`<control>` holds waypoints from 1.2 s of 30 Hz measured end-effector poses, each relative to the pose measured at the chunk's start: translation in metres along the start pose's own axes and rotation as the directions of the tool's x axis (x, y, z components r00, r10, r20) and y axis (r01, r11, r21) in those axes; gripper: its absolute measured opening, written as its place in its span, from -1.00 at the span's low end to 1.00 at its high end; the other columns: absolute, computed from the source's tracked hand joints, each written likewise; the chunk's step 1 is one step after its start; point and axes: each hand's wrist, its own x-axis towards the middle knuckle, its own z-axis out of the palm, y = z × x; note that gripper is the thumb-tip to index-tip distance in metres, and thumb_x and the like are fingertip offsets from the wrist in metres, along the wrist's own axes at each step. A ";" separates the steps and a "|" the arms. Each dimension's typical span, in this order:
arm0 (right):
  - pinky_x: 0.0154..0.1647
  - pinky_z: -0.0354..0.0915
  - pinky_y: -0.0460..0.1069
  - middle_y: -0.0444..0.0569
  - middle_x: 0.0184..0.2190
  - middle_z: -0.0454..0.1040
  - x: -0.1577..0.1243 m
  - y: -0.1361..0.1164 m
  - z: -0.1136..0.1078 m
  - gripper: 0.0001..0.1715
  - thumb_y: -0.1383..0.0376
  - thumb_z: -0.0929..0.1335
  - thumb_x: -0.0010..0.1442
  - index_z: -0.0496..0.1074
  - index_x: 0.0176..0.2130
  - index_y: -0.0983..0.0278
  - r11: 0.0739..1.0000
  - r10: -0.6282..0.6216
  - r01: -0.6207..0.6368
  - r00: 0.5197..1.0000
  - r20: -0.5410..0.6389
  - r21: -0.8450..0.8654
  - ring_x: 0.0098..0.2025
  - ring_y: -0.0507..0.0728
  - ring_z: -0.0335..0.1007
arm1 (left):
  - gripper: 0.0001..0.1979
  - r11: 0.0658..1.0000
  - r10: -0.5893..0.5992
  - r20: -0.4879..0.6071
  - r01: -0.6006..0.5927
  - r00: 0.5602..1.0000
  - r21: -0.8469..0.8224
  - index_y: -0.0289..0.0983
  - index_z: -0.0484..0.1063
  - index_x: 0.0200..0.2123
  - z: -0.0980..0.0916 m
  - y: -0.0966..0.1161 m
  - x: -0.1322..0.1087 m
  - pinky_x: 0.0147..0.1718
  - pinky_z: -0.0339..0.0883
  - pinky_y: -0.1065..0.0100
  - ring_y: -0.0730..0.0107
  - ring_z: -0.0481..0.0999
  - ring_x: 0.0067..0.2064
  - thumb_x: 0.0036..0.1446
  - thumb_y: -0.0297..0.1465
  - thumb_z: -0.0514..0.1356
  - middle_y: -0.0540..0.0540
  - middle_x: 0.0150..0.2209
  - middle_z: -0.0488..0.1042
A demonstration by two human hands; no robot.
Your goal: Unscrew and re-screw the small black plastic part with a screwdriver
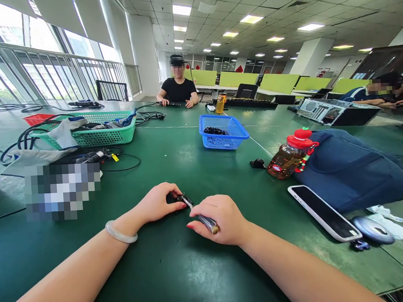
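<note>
My left hand [163,200], with a pale bangle [120,232] at the wrist, pinches a small black part [183,199] low over the green table. Its exact kind is too small to make out. My right hand [221,217] is closed around a screwdriver [208,222] with a dark, shiny handle and a tan butt end. The metal shaft slants up and left, and its tip meets the black part; the contact point itself is hard to see. Ahead stands a blue plastic basket [224,142] with several black parts [214,131] inside.
At left are a green basket [102,137] with gloves and cables. To the right stand a red-lidded bottle [286,158], a small black piece [257,164], a navy bag [354,174], a phone [324,212] and a round mouse-like object [373,230]. A person [178,87] sits across the table.
</note>
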 end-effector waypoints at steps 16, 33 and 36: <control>-0.45 -0.08 -0.15 -0.15 -0.61 0.26 0.001 -0.002 -0.008 -0.59 0.18 0.21 0.31 0.44 -0.45 0.32 0.995 0.054 -0.043 0.991 0.121 -0.088 -0.54 -0.12 0.06 | -0.68 0.999 0.029 -0.015 -0.028 0.999 0.026 -0.20 0.46 -0.30 0.001 -0.001 0.000 -0.22 0.31 0.34 0.33 0.46 -0.24 -0.05 -0.12 0.29 -0.01 -0.30 0.50; -0.36 0.08 -0.16 -0.18 -0.34 0.47 0.000 0.000 -0.014 -0.77 0.24 0.29 0.23 0.42 -0.11 0.22 0.994 0.094 -0.077 0.955 0.282 -0.072 -0.39 -0.07 0.34 | -0.65 0.999 -0.026 -0.023 0.025 0.999 -0.025 -0.19 0.51 -0.30 0.000 -0.006 0.003 -0.22 0.32 0.35 0.36 0.48 -0.26 0.01 -0.05 0.22 -0.02 -0.32 0.52; -0.36 0.08 -0.17 -0.16 -0.36 0.44 0.002 0.000 -0.021 -0.75 0.30 0.26 0.19 0.45 -0.14 0.21 0.993 0.116 -0.109 0.955 0.272 -0.039 -0.40 -0.09 0.30 | -0.66 0.999 -0.038 -0.010 0.038 0.999 -0.033 -0.18 0.51 -0.31 -0.001 -0.004 0.002 -0.22 0.32 0.35 0.36 0.47 -0.26 -0.02 -0.06 0.25 -0.01 -0.32 0.52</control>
